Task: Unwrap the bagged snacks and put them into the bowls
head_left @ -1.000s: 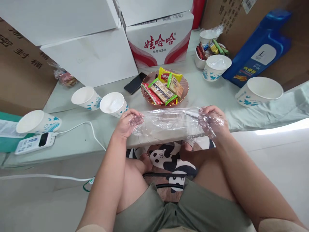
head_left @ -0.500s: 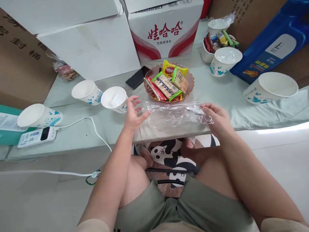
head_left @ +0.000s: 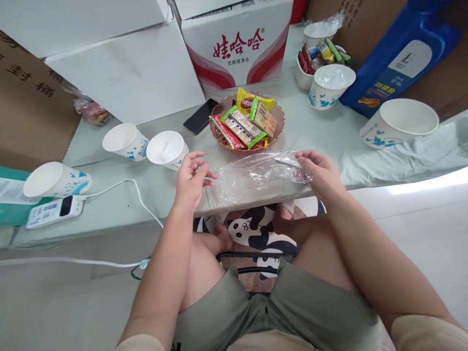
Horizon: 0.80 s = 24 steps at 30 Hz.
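Observation:
A crinkled clear plastic bag (head_left: 252,175) lies spread along the front of the covered table. Its right end is pinched in my right hand (head_left: 319,174), where a thin whitish strip and something reddish show through the plastic near the fingertips. Off the bag's left end, my left hand (head_left: 192,179) is held with fingers loosely bent and apart, gripping nothing. Just behind the bag stands a scalloped bowl (head_left: 218,139) of wrapped snacks, with a green-edged biscuit packet (head_left: 243,127) on top. A paper cup (head_left: 164,148) with crumpled clear plastic inside is right behind my left hand.
More paper cups stand at left (head_left: 126,141) and right (head_left: 400,124). A black phone (head_left: 200,116) lies beside the bowl. A white power bank (head_left: 54,212) trails a cable (head_left: 141,190) over the table edge. White cartons (head_left: 237,53) and a blue jug (head_left: 398,63) line the back.
My left hand has moved slightly left and down, off the bag's left end, its thumb drawn in toward the fingers. My right hand keeps its hold on the bag. The view has shifted slightly.

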Available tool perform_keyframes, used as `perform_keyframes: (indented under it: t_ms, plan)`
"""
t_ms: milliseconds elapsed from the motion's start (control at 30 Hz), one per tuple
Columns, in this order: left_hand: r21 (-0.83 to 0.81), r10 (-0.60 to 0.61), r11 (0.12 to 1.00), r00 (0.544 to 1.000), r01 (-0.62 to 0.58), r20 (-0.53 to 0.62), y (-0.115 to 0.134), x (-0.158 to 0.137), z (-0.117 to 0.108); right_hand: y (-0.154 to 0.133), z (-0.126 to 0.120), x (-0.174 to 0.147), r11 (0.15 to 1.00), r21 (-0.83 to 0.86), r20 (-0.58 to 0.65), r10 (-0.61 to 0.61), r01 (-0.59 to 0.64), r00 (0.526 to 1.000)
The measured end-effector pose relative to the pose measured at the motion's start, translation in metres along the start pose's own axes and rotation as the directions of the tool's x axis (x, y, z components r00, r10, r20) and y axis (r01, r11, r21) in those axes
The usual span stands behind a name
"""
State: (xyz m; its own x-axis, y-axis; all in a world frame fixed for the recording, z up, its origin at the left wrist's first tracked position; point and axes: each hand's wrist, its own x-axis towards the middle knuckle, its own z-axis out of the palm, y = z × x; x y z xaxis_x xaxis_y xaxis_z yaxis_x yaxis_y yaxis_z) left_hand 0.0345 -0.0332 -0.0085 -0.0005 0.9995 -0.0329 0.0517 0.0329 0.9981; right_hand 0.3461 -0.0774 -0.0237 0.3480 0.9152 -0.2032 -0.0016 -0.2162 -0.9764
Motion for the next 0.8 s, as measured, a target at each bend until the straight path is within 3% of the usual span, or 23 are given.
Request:
perform_keyframes:
  t_ms: [67, 133, 233, 367, 500, 533, 600, 700, 767, 800]
  plan:
    - [0.09, 0.163, 0.982, 0.985, -0.167, 0.053, -0.003, -0.002, -0.004, 0.0, -0.001, 0.0, 1.0, 0.014, -0.006, 0.008, -0.008, 1.0]
    - [0.281, 0.321, 0.889, 0.93, -0.361, 0.178, -0.007, -0.005, -0.004, 0.0, 0.0, -0.001, 1.0, 0.016, -0.008, 0.021, -0.021, 1.0]
    - [0.504, 0.391, 0.712, 0.872, -0.489, 0.295, -0.01, -0.01, 0.003, -0.003, 0.002, -0.001, 1.0, -0.003, -0.003, 0.022, -0.022, 1.0]
    - [0.522, 0.46, 0.697, 0.865, -0.492, 0.2, -0.001, -0.012, 0.008, -0.004, 0.003, 0.0, 0.999, -0.013, -0.021, 0.035, -0.035, 0.999]
    - [0.443, 0.589, 0.7, 0.804, -0.559, 0.083, 0.015, -0.025, 0.003, -0.004, 0.002, 0.002, 0.997, -0.01, 0.002, 0.081, -0.081, 0.997]
    - [0.413, 0.567, 0.72, 0.816, -0.558, 0.113, 0.019, -0.031, 0.001, -0.004, 0.001, 0.002, 0.996, -0.009, 0.015, 0.086, -0.086, 0.996]
    - [0.361, 0.404, 0.793, 0.867, -0.491, 0.292, 0.024, -0.042, -0.006, -0.004, 0.0, 0.002, 0.997, -0.003, 0.04, 0.083, -0.083, 0.996]
    - [0.318, 0.054, 0.909, 0.831, -0.27, 0.553, 0.029, -0.045, -0.019, -0.006, -0.003, 0.001, 1.0, 0.022, 0.068, 0.016, -0.017, 0.998]
    - [0.286, -0.105, 0.954, 0.791, -0.092, 0.603, 0.034, -0.034, -0.024, -0.009, -0.004, -0.002, 0.993, 0.069, 0.089, -0.104, 0.098, 0.991]
    - [0.237, -0.088, 0.97, 0.824, -0.057, 0.559, 0.038, -0.026, -0.023, -0.011, -0.004, -0.005, 0.982, 0.1, 0.105, -0.168, 0.157, 0.98]
